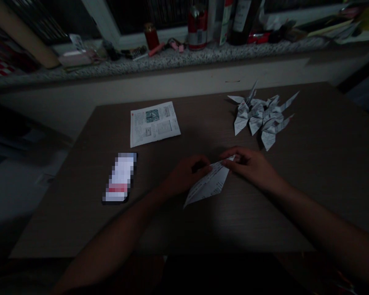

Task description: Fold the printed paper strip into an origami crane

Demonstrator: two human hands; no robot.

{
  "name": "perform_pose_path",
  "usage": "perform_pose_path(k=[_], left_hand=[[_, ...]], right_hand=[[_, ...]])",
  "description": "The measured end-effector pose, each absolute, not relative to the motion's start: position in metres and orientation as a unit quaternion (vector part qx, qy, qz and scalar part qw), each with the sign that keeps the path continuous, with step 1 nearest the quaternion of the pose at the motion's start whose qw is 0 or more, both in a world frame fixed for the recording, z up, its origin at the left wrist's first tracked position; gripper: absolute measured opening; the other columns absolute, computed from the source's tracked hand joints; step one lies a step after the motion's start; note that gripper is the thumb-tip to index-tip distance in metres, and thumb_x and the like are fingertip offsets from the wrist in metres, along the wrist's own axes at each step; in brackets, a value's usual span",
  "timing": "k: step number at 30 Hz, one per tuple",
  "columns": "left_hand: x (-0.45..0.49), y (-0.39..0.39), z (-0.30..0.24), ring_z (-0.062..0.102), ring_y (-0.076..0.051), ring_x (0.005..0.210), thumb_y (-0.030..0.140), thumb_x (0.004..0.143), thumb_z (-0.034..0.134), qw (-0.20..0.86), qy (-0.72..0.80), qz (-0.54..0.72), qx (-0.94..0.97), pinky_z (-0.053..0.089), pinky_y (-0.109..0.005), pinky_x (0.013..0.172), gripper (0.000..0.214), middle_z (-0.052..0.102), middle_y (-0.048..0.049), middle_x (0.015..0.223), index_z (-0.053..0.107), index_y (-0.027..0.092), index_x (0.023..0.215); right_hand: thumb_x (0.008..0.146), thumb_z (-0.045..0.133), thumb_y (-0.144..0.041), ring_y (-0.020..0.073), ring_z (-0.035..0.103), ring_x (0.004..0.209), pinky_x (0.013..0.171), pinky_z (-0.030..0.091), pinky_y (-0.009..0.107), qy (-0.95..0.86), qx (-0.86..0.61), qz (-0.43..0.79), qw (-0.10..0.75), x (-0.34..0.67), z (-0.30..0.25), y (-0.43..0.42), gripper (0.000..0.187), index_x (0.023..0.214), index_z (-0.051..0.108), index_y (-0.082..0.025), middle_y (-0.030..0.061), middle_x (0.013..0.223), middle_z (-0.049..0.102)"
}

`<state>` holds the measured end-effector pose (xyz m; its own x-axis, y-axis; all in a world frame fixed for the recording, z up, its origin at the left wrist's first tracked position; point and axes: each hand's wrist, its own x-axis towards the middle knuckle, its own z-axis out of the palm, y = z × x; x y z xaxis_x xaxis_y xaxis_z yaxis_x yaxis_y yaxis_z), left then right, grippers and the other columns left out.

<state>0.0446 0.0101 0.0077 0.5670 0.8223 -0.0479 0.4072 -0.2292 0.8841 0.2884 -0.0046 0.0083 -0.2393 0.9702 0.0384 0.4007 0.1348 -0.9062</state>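
A folded piece of printed paper [208, 185], long and pointed, lies on the brown table [310, 172] in front of me. My left hand [186, 174] rests on its left side with fingers curled over the fold. My right hand [252, 166] pinches the paper's upper tip between thumb and fingers. Both hands press the paper to the tabletop. The light is dim.
Several finished paper cranes [261, 116] lie in a heap at the back right. A printed square sheet [154, 123] sits at the back left, a phone [120, 177] nearer on the left. A stone ledge [172, 59] behind holds cans, bottles and small clutter.
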Motion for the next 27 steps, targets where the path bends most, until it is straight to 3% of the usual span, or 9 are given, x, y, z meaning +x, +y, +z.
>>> perform_pose_path(k=[4, 9, 17, 27], left_hand=[[0.042, 0.012, 0.009, 0.064, -0.017, 0.085, 0.042, 0.098, 0.061, 0.449, 0.417, 0.215, 0.760, 0.047, -0.029, 0.074, 0.024, 0.072, -0.0020, 0.096, 0.070, 0.020, 0.101], [0.039, 0.015, 0.010, 0.063, -0.017, 0.084, 0.043, 0.098, 0.060, 0.448, 0.419, 0.215, 0.760, 0.048, -0.029, 0.076, 0.024, 0.071, -0.0024, 0.095, 0.070, 0.021, 0.101], [0.041, 0.013, 0.010, 0.063, -0.016, 0.081, 0.042, 0.099, 0.061, 0.442, 0.427, 0.237, 0.752, 0.048, -0.028, 0.074, 0.025, 0.071, -0.0022, 0.091, 0.070, 0.019, 0.098], [0.043, 0.011, 0.007, 0.063, -0.016, 0.083, 0.044, 0.098, 0.062, 0.460, 0.420, 0.241, 0.744, 0.049, -0.028, 0.077, 0.026, 0.071, -0.0024, 0.094, 0.069, 0.019, 0.098]], right_hand=[[0.088, 0.075, -0.043, 0.0190, 0.073, 0.067, 0.061, 0.059, 0.032, -0.635, -0.486, 0.494, 0.342, 0.292, 0.008, -0.002, 0.025, 0.101, 0.079, -0.023, 0.0034, 0.078, 0.079], [0.088, 0.074, -0.049, 0.0200, 0.076, 0.072, 0.069, 0.064, 0.036, -0.577, -0.486, 0.554, 0.351, 0.293, 0.007, -0.002, 0.031, 0.105, 0.082, -0.024, 0.0064, 0.091, 0.082], [0.082, 0.080, -0.057, 0.0209, 0.077, 0.075, 0.074, 0.065, 0.035, -0.512, -0.495, 0.574, 0.405, 0.286, 0.010, -0.004, 0.043, 0.111, 0.080, -0.026, 0.0032, 0.083, 0.080], [0.081, 0.082, -0.050, 0.0186, 0.075, 0.078, 0.073, 0.063, 0.033, -0.484, -0.488, 0.599, 0.410, 0.283, -0.002, -0.006, 0.028, 0.094, 0.083, -0.025, 0.0047, 0.092, 0.081]])
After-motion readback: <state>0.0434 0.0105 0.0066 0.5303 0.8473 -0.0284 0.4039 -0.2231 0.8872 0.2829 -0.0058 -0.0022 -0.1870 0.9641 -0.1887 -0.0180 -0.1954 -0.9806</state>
